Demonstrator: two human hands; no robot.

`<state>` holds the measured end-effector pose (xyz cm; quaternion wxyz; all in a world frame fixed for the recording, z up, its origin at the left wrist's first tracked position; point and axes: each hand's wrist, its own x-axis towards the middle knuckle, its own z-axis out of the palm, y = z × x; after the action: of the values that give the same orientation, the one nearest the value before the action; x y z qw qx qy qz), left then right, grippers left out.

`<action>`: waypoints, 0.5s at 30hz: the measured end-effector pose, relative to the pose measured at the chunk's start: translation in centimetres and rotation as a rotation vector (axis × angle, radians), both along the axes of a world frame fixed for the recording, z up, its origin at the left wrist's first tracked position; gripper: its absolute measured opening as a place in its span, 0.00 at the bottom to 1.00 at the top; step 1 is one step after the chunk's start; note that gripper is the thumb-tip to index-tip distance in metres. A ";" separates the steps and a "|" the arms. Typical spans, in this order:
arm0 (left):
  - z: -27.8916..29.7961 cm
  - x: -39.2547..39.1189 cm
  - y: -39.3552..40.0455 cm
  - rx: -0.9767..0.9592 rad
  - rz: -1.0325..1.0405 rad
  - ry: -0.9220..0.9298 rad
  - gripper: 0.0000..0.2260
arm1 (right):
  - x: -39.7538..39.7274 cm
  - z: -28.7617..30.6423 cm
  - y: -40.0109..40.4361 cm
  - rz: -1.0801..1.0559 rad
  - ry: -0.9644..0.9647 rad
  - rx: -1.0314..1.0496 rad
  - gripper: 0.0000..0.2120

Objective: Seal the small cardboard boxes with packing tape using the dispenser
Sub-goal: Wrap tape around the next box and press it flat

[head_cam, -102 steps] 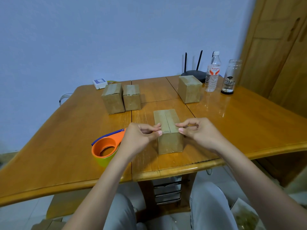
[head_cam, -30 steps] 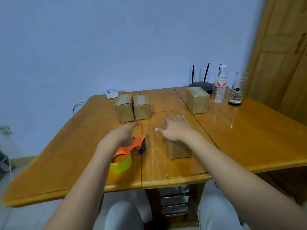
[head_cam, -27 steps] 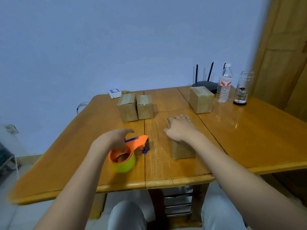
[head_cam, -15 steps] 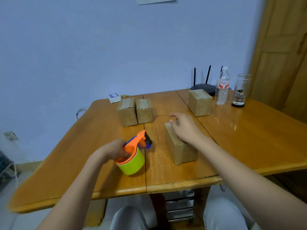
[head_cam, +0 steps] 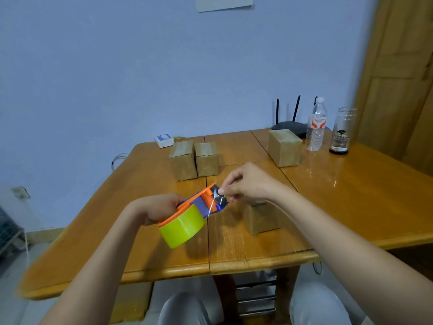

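My left hand grips the orange and blue tape dispenser, lifted off the table, with a yellow-green tape roll in it. At the dispenser's blade end, my right hand pinches the clear tape end between thumb and forefinger. A small cardboard box stands on the table below my right wrist, which partly hides it. Two more boxes stand side by side further back, and a larger one sits back right.
The wooden table has seams between its leaves. At the back right stand a black router, a plastic water bottle and a glass jar. A small white box lies at the back left. A wooden door is on the right.
My left hand took the dispenser from the table and lifted it. My right hand left the top of the near box and moved left to pinch the tape end.
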<state>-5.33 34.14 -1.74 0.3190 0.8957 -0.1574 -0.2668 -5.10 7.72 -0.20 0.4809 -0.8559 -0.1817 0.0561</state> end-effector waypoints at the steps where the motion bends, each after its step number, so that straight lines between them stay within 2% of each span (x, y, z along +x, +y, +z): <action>1: 0.2 -0.2 -0.1 0.007 -0.010 0.005 0.10 | 0.0 0.0 -0.1 0.001 0.008 0.012 0.07; 5: 0.8 -0.8 -0.5 -0.015 -0.067 0.049 0.11 | -0.2 0.1 -0.5 -0.007 0.063 0.103 0.07; 11: 0.7 -0.5 -0.5 0.026 -0.051 0.063 0.12 | -0.6 -0.3 -0.8 -0.035 0.007 0.020 0.07; 14: 0.5 -0.6 -0.6 0.016 0.121 0.073 0.28 | -0.7 -0.2 -1.0 -0.067 -0.004 -0.001 0.07; 15: 0.4 -0.3 -0.6 0.008 0.166 0.071 0.29 | -0.7 -0.3 -1.1 -0.073 -0.007 -0.003 0.06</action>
<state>-5.67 33.56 -1.32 0.3417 0.8969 -0.0702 -0.2719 -5.79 6.66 -0.50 0.4807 -0.8629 -0.1520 0.0361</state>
